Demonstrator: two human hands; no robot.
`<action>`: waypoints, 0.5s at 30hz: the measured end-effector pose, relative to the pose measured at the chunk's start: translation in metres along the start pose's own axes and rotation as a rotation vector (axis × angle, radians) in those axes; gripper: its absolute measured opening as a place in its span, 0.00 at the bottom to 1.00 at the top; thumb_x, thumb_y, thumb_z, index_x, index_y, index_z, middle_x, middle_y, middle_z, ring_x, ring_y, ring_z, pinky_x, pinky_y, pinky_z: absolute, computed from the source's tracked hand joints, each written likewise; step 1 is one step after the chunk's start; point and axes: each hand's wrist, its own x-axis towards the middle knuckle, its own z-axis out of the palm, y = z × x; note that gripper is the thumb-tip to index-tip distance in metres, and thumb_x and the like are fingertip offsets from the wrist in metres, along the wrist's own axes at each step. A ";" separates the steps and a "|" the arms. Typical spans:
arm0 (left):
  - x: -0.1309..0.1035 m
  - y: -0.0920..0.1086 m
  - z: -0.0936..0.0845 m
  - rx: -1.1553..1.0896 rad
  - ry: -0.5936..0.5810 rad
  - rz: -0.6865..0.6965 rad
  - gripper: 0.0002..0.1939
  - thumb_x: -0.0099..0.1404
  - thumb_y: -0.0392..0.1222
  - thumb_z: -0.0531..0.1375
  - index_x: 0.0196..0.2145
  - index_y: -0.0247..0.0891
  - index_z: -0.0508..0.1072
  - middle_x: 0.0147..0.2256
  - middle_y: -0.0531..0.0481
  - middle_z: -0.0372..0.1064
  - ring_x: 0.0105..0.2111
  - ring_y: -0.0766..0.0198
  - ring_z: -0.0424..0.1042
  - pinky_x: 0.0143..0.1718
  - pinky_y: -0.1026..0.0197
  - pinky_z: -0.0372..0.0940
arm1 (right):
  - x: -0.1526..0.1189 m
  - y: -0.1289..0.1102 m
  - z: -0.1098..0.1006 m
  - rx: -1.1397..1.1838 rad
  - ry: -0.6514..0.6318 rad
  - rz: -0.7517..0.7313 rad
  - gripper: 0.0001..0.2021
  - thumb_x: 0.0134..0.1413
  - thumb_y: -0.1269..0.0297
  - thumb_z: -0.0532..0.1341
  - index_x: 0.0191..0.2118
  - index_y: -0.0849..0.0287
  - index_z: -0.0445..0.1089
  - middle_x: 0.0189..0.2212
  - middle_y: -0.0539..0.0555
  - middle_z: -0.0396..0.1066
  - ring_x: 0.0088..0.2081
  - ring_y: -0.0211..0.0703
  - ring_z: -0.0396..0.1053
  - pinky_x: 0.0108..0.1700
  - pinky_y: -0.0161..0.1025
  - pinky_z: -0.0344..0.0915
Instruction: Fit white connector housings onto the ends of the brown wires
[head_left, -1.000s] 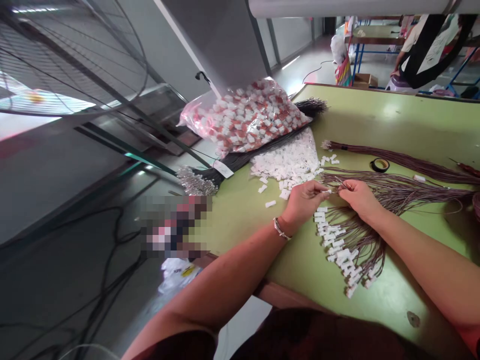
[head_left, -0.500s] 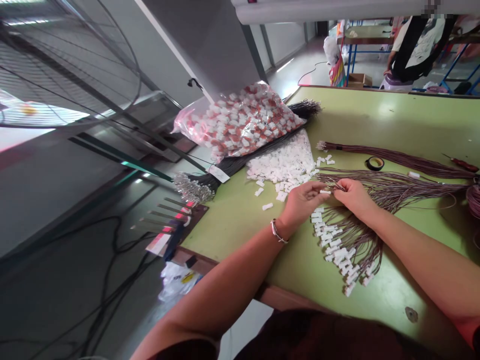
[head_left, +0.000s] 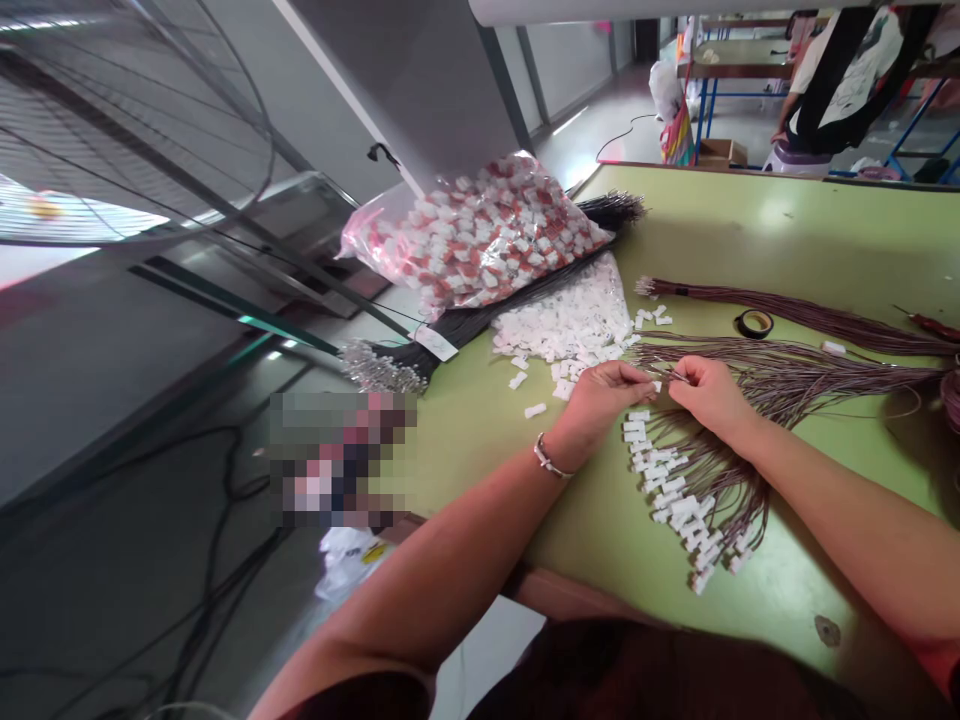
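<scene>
My left hand is closed on a small white connector at its fingertips. Just to its right, my right hand pinches thin brown wires; the two hands are close together. Below them several white connectors on brown wires lie fanned out on the green table. Loose white connectors spill from a clear bag left of my left hand. A bundle of brown wires runs to the right behind my right hand.
A large bag of white and orange parts lies over a black wire bundle. Black tape and another brown bundle are behind my hands. A wire fan guard stands left. A person is at the far right.
My left hand has drawn back slightly to the left, and less of the white connector shows at its fingertips. My right hand stays nearly in place, still pinching wires.
</scene>
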 end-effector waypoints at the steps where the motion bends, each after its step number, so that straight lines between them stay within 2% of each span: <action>1: 0.000 0.000 0.000 0.010 -0.002 0.000 0.09 0.43 0.36 0.68 0.23 0.33 0.73 0.22 0.51 0.72 0.24 0.69 0.70 0.30 0.63 0.67 | 0.000 0.000 0.001 -0.012 0.001 -0.010 0.06 0.36 0.63 0.55 0.18 0.57 0.57 0.15 0.44 0.53 0.20 0.32 0.48 0.22 0.33 0.46; 9: 0.000 -0.003 0.005 0.056 0.002 0.007 0.07 0.44 0.35 0.67 0.22 0.33 0.74 0.22 0.52 0.72 0.23 0.69 0.69 0.30 0.63 0.67 | 0.000 -0.001 0.002 -0.075 0.012 -0.054 0.06 0.36 0.63 0.54 0.18 0.58 0.57 0.16 0.45 0.55 0.21 0.33 0.50 0.23 0.33 0.48; 15: 0.002 -0.006 0.005 0.114 0.056 0.114 0.06 0.43 0.35 0.67 0.21 0.34 0.74 0.25 0.50 0.73 0.27 0.67 0.70 0.33 0.62 0.67 | -0.001 -0.007 -0.001 -0.028 -0.007 0.005 0.06 0.36 0.62 0.54 0.18 0.57 0.56 0.15 0.44 0.51 0.20 0.32 0.47 0.22 0.33 0.45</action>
